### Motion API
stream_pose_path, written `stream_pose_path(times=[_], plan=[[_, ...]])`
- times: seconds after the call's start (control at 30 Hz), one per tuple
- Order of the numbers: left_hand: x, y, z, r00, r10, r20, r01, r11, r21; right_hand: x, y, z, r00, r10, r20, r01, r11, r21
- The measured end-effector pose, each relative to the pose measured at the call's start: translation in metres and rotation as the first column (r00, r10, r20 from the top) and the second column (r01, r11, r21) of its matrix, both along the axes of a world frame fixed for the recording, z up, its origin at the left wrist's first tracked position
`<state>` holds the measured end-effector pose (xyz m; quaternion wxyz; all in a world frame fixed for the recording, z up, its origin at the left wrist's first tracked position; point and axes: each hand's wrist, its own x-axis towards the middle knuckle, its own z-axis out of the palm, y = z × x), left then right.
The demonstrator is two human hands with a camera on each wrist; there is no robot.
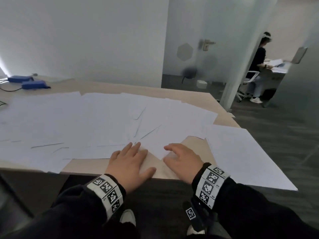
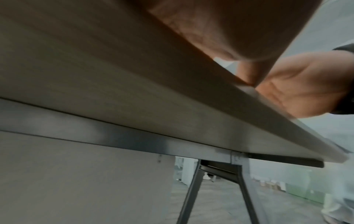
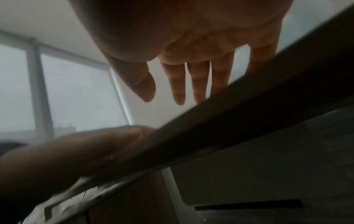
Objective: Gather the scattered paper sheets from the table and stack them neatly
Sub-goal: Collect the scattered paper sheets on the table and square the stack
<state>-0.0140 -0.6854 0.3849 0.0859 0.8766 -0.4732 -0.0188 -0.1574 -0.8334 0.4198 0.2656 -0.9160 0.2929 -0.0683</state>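
Note:
Several white paper sheets (image 1: 103, 121) lie scattered and overlapping across the light wooden table (image 1: 82, 165). One large sheet (image 1: 245, 152) overhangs the table's right front corner. My left hand (image 1: 136, 157) lies flat near the front edge, its straight fingers touching the paper and its thumb spread on bare wood. My right hand (image 1: 179, 156) hovers beside it with relaxed, spread fingers over a sheet corner, holding nothing. The right wrist view shows the right hand (image 3: 191, 71) with straight fingers above the table edge (image 3: 249, 115). The left palm (image 2: 229, 30) fills the top of the left wrist view.
Two blue devices (image 1: 29, 82) with cables sit at the table's far left. A frosted glass door (image 1: 207, 49) stands behind the table, and a person (image 1: 258, 66) sits at another desk beyond. Grey floor (image 1: 276, 135) lies to the right. Metal table legs (image 2: 193, 189) show below.

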Motion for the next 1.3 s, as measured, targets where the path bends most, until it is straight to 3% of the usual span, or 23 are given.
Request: stream_pose_path(times=[0.1,0.23,0.53,0.83,0.97,1.07,1.3], plan=[[0.027,0.022,-0.002,0.994,0.105,0.031,-0.105,0.994,0.023,0.020,0.021,-0.009,0.972,0.069,-0.225,-0.111,0.978,-0.178],[0.051,0.045,-0.006,0.985,0.169,0.040,-0.171,0.983,0.069,0.033,0.032,-0.024,0.934,0.079,-0.349,-0.189,0.937,-0.293],[0.051,0.057,-0.007,0.996,0.063,0.068,-0.065,0.997,0.039,0.029,0.028,-0.026,0.981,0.103,-0.163,-0.144,0.954,-0.261],[0.049,0.072,-0.015,0.974,-0.023,0.225,0.026,1.000,-0.007,0.016,0.028,-0.028,0.989,0.117,0.092,-0.090,0.964,-0.251],[0.048,0.075,-0.014,0.968,-0.022,0.251,0.034,0.998,-0.046,0.020,0.028,-0.028,0.999,0.028,-0.017,-0.032,0.957,-0.289],[0.048,0.077,-0.013,0.976,-0.022,0.215,0.028,0.999,-0.027,0.023,0.029,-0.028,0.992,0.071,-0.103,-0.101,0.943,-0.316],[0.045,0.085,-0.006,0.995,-0.017,0.099,0.032,0.987,-0.157,0.023,0.022,-0.030,0.987,0.133,-0.088,-0.152,0.950,-0.272]])
